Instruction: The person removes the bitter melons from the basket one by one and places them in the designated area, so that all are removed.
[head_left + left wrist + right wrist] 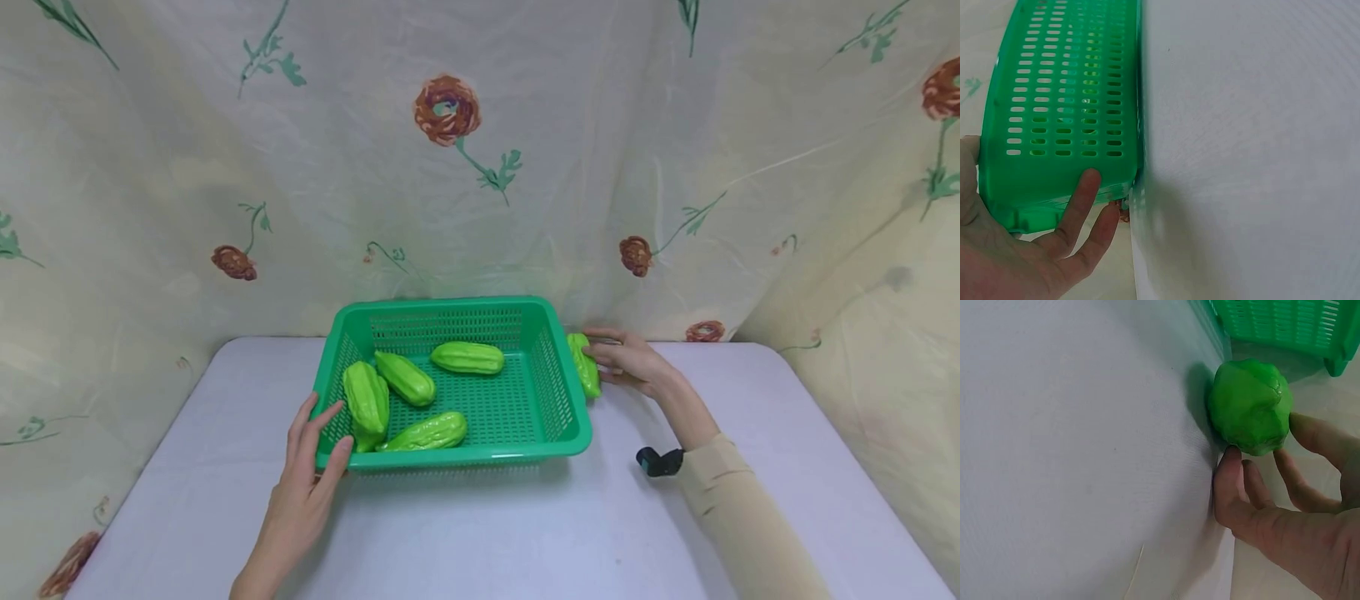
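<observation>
Beside the right wall of a green plastic basket [480, 455], my right hand [630, 360] holds a light green, ribbed bitter melon [582, 365]. In the right wrist view its rounded end [1250, 406] faces the camera, low at the table surface, with fingertips around its side. My left hand [303, 492] is at the basket's near left corner, fingers spread and fairly straight. One finger reaches over the rim, and in the left wrist view two fingertips [1091, 178] touch the outer wall. Several more bitter melons [468, 357] lie inside the basket, mostly toward its left.
A pale cloth covers the table [525, 533]. Close behind the basket hangs a flowered curtain [525, 208], which also runs along both sides. A black device [660, 462] is fixed at my right wrist, by the beige sleeve [742, 508].
</observation>
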### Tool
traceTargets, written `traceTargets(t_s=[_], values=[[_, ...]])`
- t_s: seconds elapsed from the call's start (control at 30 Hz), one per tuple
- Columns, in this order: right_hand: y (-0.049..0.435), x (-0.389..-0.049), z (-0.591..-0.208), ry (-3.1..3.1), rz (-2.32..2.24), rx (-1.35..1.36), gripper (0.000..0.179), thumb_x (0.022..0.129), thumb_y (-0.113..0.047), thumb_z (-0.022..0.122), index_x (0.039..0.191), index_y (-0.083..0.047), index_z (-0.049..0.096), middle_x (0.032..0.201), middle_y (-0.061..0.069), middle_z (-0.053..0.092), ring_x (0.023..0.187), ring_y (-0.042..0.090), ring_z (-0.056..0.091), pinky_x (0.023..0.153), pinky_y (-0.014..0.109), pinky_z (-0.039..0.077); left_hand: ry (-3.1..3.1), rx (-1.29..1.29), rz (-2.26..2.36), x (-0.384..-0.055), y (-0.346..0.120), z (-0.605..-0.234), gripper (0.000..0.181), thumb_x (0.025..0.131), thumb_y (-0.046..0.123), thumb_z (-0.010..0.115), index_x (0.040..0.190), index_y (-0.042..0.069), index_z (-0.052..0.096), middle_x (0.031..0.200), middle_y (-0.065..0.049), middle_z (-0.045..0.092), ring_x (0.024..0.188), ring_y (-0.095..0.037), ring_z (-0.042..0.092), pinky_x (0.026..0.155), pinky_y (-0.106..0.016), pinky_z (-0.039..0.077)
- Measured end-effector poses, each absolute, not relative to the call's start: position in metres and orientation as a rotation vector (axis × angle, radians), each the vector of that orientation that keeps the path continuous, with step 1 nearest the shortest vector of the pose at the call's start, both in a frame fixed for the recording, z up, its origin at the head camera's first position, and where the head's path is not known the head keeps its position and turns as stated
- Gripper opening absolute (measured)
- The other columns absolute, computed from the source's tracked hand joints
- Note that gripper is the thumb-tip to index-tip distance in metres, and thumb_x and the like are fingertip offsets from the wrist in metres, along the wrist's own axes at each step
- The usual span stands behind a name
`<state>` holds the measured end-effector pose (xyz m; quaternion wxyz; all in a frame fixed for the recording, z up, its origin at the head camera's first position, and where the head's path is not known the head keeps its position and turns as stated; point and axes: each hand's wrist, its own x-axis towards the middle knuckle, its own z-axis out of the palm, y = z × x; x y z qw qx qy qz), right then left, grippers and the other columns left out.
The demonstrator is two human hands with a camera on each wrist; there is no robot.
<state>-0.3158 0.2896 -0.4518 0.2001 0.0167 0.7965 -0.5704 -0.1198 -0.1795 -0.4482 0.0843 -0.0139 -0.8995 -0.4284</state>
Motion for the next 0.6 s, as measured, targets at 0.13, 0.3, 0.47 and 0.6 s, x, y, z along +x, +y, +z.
traceTargets(t_s=[0.13, 0.3, 0.47, 0.6], values=[[0.2861, -0.3142, -0.4503, 2.259, -1.575, 0.048, 0.065, 0.112, -0.027, 0.058, 0.168, -0.008, 0.034, 0.167, 0.022, 0.041, 0.129, 0.019, 0.057, 0.094, 0.024, 0.057, -2.683, -0.042, -1.275, -0.1199, -0.1793, -0.4481, 0.050, 0.117, 0.039, 0.044, 0.165, 0.024, 0.039, 0.182, -0.008, 0.011, 0.118, -0.034, 0.071, 0.085, -0.040, 0.056], [0.2819, -0.3132, -0.4501, 2.269, -1.586, 0.051, 0.065, 0.112, -0.026, 0.057, 0.169, -0.007, 0.032, 0.164, 0.022, 0.042, 0.125, 0.017, 0.058, 0.092, 0.022, 0.057, -2.685, -0.039, -1.279, -0.1193, -0.1799, -0.4471, 0.050, 0.117, 0.038, 0.045, 0.165, 0.023, 0.039, 0.182, -0.009, 0.011, 0.119, -0.034, 0.071, 0.085, -0.036, 0.056], [0.2817, -0.3126, -0.4488, 2.264, -1.591, 0.061, 0.067, 0.111, -0.027, 0.057, 0.169, -0.006, 0.030, 0.165, 0.022, 0.041, 0.128, 0.020, 0.057, 0.094, 0.024, 0.057, -2.675, -0.048, -1.309, -0.1196, -0.1797, -0.4464, 0.050, 0.117, 0.037, 0.045, 0.165, 0.022, 0.040, 0.182, -0.009, 0.010, 0.123, -0.036, 0.069, 0.084, -0.035, 0.056], [0.2823, -0.3128, -0.4498, 2.257, -1.600, 0.062, 0.066, 0.112, -0.028, 0.057, 0.169, -0.006, 0.031, 0.168, 0.023, 0.038, 0.136, 0.026, 0.055, 0.100, 0.028, 0.059, -2.673, -0.054, -1.302, -0.1198, -0.1796, -0.4473, 0.050, 0.117, 0.036, 0.045, 0.165, 0.022, 0.040, 0.182, -0.009, 0.011, 0.119, -0.035, 0.070, 0.083, -0.035, 0.056]])
